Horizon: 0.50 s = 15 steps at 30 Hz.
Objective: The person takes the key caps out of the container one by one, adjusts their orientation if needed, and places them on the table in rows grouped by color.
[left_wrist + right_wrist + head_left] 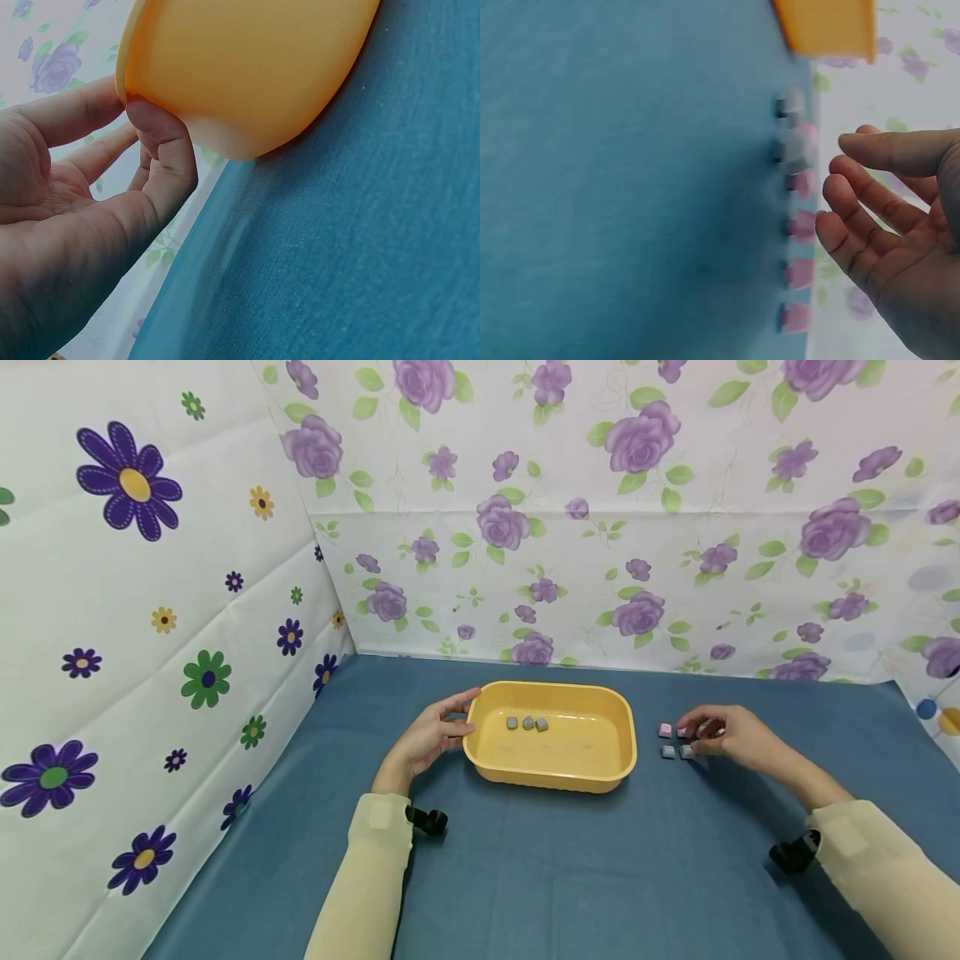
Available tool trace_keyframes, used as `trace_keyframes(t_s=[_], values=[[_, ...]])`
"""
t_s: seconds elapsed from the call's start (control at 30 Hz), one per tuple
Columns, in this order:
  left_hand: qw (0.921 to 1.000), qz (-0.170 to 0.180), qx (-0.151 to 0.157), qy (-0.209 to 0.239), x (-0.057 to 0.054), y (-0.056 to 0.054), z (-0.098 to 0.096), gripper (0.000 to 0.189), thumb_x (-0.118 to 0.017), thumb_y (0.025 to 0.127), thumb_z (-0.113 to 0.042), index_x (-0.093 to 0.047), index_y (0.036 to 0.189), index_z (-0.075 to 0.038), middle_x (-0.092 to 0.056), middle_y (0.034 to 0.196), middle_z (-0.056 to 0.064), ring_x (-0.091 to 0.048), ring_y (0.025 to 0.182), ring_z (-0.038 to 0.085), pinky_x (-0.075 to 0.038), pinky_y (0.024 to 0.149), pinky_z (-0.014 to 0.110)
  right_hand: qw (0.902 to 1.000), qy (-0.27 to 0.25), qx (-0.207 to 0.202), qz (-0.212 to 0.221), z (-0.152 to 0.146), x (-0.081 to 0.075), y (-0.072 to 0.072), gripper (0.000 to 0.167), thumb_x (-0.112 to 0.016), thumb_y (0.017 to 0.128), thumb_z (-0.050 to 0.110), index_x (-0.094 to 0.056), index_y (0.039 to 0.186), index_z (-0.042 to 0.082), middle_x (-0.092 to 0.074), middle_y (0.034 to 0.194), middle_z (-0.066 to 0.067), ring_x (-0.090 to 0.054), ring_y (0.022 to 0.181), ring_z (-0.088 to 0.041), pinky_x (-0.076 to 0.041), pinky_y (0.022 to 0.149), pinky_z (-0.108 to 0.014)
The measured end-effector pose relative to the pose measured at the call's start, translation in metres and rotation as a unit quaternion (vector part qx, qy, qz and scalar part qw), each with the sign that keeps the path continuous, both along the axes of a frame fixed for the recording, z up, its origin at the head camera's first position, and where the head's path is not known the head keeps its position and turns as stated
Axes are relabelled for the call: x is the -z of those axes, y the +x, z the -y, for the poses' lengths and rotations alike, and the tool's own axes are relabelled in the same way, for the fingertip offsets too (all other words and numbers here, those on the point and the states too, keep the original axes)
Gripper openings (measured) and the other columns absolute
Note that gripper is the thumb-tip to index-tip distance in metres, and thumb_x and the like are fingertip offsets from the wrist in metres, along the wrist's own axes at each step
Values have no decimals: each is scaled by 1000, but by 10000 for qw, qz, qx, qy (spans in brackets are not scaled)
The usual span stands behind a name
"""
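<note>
A yellow plastic tray (555, 760) sits on the cloth-covered table with three small grey blocks (528, 723) inside. My left hand (423, 739) grips the tray's left end, its thumb and fingers at the rim in the left wrist view. Right of the tray lie small grey cubes (667, 752) and pink cubes (665, 730). Close over them is my right hand (735, 735), which hides some of the cubes in the head view. In the right wrist view, a row of pink cubes (800, 274) shows beside the loosely bent fingers, and nothing is between thumb and fingers.
A blue cloth (555, 877) covers the table. Behind it hangs a white curtain with purple roses (641, 439); another sheet with daisy-like flowers (135, 485) stands along the left side. A black strap-on device (427, 821) is on each wrist.
</note>
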<state>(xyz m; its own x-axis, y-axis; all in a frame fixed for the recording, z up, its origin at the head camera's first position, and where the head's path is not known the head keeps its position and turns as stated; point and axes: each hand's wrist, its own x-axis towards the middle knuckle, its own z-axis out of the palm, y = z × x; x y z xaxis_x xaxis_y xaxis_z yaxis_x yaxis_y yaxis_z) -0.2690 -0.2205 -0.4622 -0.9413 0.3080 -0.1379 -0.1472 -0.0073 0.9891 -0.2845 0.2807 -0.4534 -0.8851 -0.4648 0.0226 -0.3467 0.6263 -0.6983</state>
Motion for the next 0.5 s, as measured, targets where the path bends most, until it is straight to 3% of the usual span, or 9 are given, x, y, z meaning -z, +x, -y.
trace_keyframes(t_s=[0.3, 0.5], values=[[10000, -19, 48, -28, -2, 1, -1, 64, -61, 103, 1, -44, 160, -20, -45, 125, 12, -63, 93, 22, -55, 77, 31, 9987, -435, 252, -5, 9, -31, 2, 29, -67, 104, 20, -68, 130, 7, -66, 123, -18, -67, 97, -27, -58, 74, -39], [10000, -40, 69, -4, -2, 2, 0, 64, -61, 103, 2, -43, 161, -20, -45, 127, 13, -64, 93, 22, -55, 76, 30, 9975, -638, 290, 45, 25, -39, 0, 33, -66, 105, 28, -68, 130, 7, -65, 127, -17, -67, 100, -25, -57, 80, -38]])
